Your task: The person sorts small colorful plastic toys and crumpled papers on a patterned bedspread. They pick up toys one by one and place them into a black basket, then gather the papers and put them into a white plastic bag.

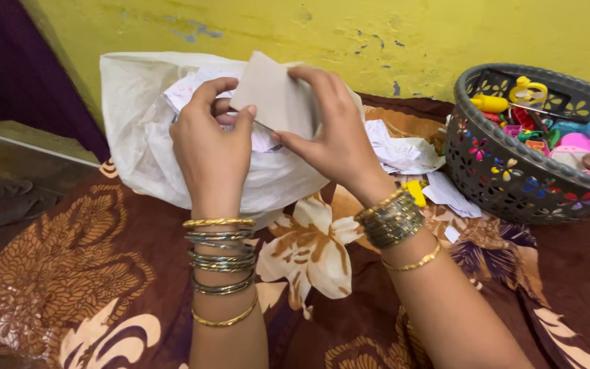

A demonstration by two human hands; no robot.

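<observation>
A small, pale grey-brown square of thin card or paper (276, 96) is held up between both hands, just above the middle of the scene and in front of a bulging white plastic sack. The left hand (212, 140) pinches its lower left corner, thumb and forefinger closed tight on the edge. The right hand (332, 133) clamps the right side, fingers curled over the top and thumb pressed beneath. A thin dark line, perhaps a needle or wire, shows just under the card between the two hands; I cannot tell what it is. Both wrists carry stacks of gold and dark metal bangles (221, 263).

Directly behind the hands, the crumpled white plastic sack (138, 137) sits against the far wall, its mouth open and stuffed with white paper scraps that bear faint pink marks. More torn white paper pieces (404, 154) lie to the right of it, spilling toward a small yellow plastic item (416, 192).

At the far right stands a round dark grey plastic basket (486, 164) with flower-shaped cut-outs, filled with bright plastic toys (548, 126) in yellow, pink, blue and red. Everything rests on a brown cloth printed with large cream and tan flowers (90, 280). The far wall (377, 34) is yellow, with chipped paint.
</observation>
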